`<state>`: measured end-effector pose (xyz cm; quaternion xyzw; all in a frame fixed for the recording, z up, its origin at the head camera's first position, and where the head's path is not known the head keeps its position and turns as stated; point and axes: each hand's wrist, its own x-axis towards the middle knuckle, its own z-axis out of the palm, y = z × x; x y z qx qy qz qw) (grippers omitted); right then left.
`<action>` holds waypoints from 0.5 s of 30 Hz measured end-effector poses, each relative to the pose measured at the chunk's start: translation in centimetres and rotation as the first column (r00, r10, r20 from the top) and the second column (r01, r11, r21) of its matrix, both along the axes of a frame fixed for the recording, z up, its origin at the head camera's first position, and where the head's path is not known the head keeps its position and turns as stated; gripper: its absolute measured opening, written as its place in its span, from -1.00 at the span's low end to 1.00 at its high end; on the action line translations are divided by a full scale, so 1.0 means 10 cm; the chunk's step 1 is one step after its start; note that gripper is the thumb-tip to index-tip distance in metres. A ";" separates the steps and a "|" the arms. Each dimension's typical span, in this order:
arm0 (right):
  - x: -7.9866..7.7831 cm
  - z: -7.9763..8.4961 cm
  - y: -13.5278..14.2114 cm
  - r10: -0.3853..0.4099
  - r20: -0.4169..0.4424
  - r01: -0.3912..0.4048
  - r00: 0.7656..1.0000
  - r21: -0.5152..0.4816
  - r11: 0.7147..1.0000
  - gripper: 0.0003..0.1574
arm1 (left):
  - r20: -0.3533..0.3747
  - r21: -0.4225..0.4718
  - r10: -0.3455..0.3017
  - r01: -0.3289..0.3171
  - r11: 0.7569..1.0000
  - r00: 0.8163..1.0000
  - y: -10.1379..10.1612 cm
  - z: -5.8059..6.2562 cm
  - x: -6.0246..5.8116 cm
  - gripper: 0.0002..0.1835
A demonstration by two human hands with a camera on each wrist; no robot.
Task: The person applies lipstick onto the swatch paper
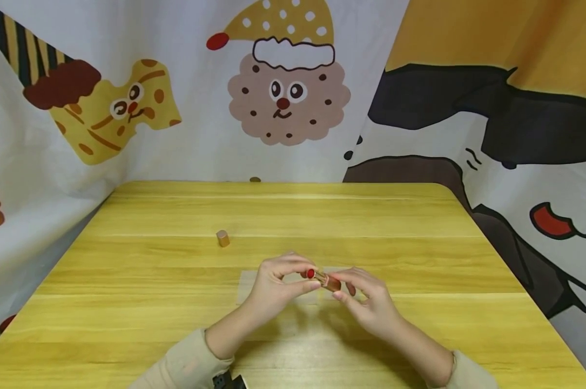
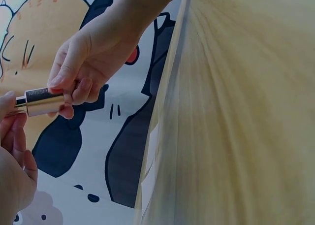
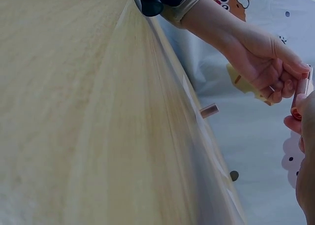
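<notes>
Above the table, both hands hold one lipstick [image 1: 332, 283] between them, its red tip exposed and turned to the left. The left hand [image 1: 276, 282] pinches the upper, gold part near the red end between thumb and fingers. At the other end, the right hand [image 1: 369, 299] grips the base with thumb and fingertips. In the left wrist view the lipstick's base [image 2: 45, 101] shows gold with a dark lettered band. A small copper-coloured cap [image 1: 223, 238] stands on the table, further back and left of the hands; the right wrist view shows the same cap [image 3: 209, 110].
Pale flat rectangles [image 1: 247, 286] lie on the wooden table [image 1: 127, 313] beneath the hands. A curtain [image 1: 195, 151] printed with cartoon figures hangs behind the table and along its sides. A black device [image 1: 228, 380] sits by the left sleeve.
</notes>
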<state>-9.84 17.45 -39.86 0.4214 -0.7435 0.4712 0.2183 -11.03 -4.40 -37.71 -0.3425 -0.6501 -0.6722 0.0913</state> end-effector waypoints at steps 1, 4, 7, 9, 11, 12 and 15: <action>0.00 0.00 0.00 0.001 0.002 -0.001 1.000 0.002 1.000 -0.65 | 0.001 -0.002 0.001 -0.001 1.000 1.000 0.00 0.00 0.00 -0.81; 0.00 -0.01 0.00 0.006 0.007 -0.006 1.000 0.003 1.000 -0.67 | 0.003 -0.004 0.000 0.000 1.000 1.000 0.00 -0.01 0.00 -0.81; -0.01 -0.02 0.01 0.019 0.000 -0.019 1.000 -0.005 1.000 -0.68 | 0.003 -0.003 -0.002 0.002 1.000 1.000 0.00 -0.02 0.00 -0.81; -0.02 -0.04 0.01 0.025 -0.001 -0.025 1.000 -0.005 1.000 -0.69 | 0.003 -0.004 0.000 0.000 1.000 1.000 0.00 -0.02 0.00 -0.81; -0.03 -0.04 0.00 0.034 -0.006 -0.034 0.999 -0.007 0.999 -0.69 | 0.001 -0.004 0.002 -0.002 1.000 1.000 0.00 -0.02 0.00 -0.81; -0.03 -0.04 0.00 0.037 -0.007 -0.037 0.999 -0.007 0.999 -0.68 | 0.000 -0.003 0.001 -0.001 1.000 1.000 0.00 -0.02 0.00 -0.81; -0.03 -0.03 0.00 0.044 -0.002 -0.044 0.999 -0.002 0.999 -0.69 | -0.001 -0.002 -0.002 0.002 1.000 1.000 0.00 -0.01 0.00 -0.81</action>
